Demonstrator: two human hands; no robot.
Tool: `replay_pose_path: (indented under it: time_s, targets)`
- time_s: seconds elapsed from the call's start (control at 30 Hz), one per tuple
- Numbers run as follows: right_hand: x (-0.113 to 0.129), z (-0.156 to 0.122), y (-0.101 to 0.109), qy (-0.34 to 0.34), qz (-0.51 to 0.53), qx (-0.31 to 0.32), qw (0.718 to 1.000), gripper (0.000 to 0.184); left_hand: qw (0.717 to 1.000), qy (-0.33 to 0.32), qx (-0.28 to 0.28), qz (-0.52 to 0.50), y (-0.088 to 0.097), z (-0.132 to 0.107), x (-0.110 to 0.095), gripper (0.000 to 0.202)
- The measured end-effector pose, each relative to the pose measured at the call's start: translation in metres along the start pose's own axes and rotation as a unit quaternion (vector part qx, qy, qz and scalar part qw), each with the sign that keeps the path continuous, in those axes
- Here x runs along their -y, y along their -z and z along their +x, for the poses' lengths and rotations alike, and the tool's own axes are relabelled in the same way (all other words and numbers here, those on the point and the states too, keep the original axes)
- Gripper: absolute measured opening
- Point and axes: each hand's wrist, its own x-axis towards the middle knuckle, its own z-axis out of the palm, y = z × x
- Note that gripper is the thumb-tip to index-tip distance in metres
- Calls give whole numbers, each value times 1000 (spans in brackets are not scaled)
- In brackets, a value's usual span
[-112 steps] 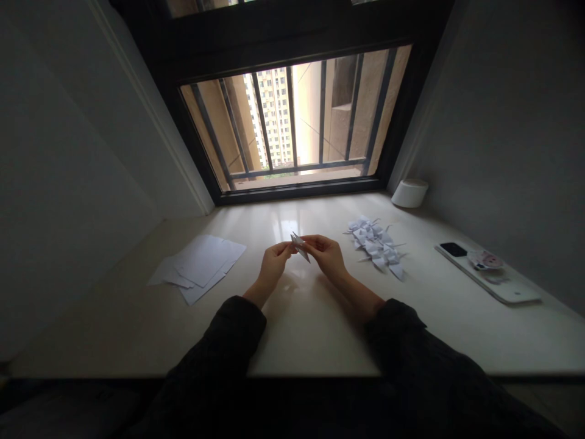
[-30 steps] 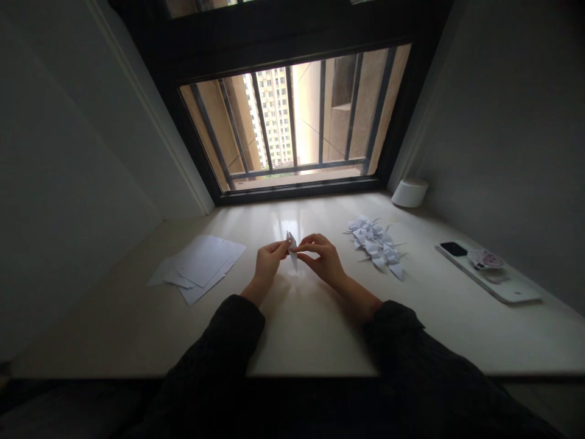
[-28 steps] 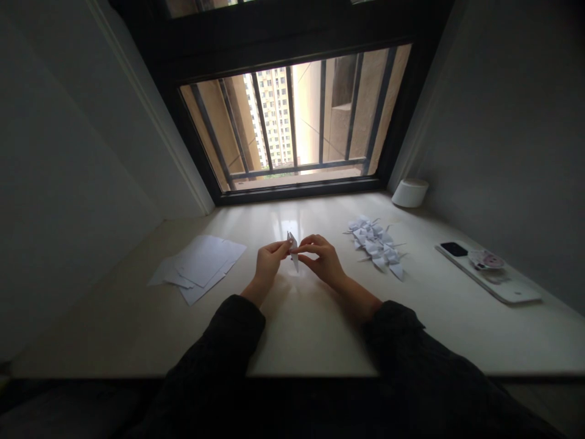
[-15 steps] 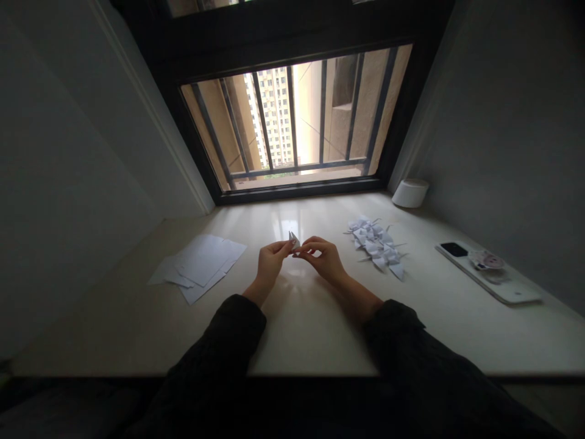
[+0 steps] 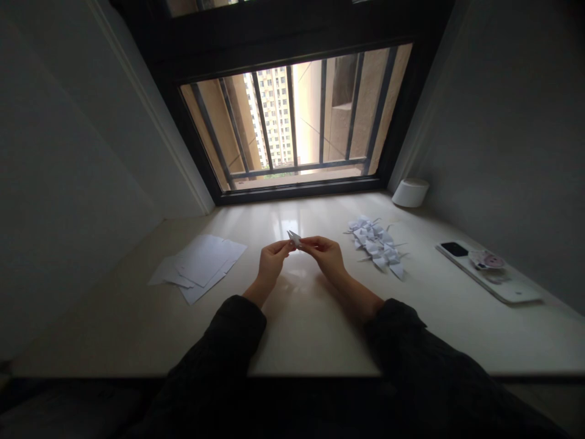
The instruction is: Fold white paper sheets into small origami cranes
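Between my two hands is a small folded piece of white paper (image 5: 295,238), with narrow points sticking up. My left hand (image 5: 273,261) pinches its lower left side between thumb and fingers. From the other side, my right hand (image 5: 327,255) grips its right edge, also in a pinch. The fingertips hide the lower part of the folded paper. Both hands are held over the middle of the pale sill. To the right lies a heap of folded paper cranes (image 5: 375,244), apart from my right hand.
Loose white paper sheets (image 5: 210,259) overlap on the left. A phone (image 5: 491,274) with a round pinkish grip lies at the right. Behind it, a white cylindrical object (image 5: 410,193) stands by the wall. A dark-framed window (image 5: 297,195) with bars closes off the back.
My right fingers have drawn together and shifted slightly onto the paper's right edge. The folded paper has tilted a little to the left. My left hand has barely moved.
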Motion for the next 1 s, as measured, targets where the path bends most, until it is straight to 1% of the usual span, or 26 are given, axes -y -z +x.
replay_pose_path:
  time_s: [0.13, 0.23, 0.47, 0.6, 0.73, 0.8, 0.9, 1.0]
  targets:
    - [0, -1, -2, -21, 45, -13, 999, 31, 1000, -11, -1, 2, -1, 0, 1, 31]
    - [0, -1, -3, -35, 60, -14, 997, 28, 1000, -17, -1, 5, -2, -1, 2, 30]
    - [2, -1, -3, -55, 52, -29, 997, 32, 999, -47, -7, 21, -3, -3, 2, 28]
    - [3, -2, -4, -51, 54, -16, 997, 32, 998, -61, -2, 31, -3, -3, -2, 29]
    - [3, -2, -5, -44, 68, 2, 997, 29, 998, -61, -12, 29, -2, -2, -2, 29]
    - [1, -1, -5, -43, 76, -2, 996, 32, 997, -62, -17, 34, -2, -2, 0, 28]
    - [-3, 0, -4, -60, 62, -9, 996, 41, 997, -65, -23, 36, -2, -2, 2, 29]
    - [-6, 2, -3, -85, 34, -1, 996, 35, 997, -66, -30, 37, -2, -2, 2, 28]
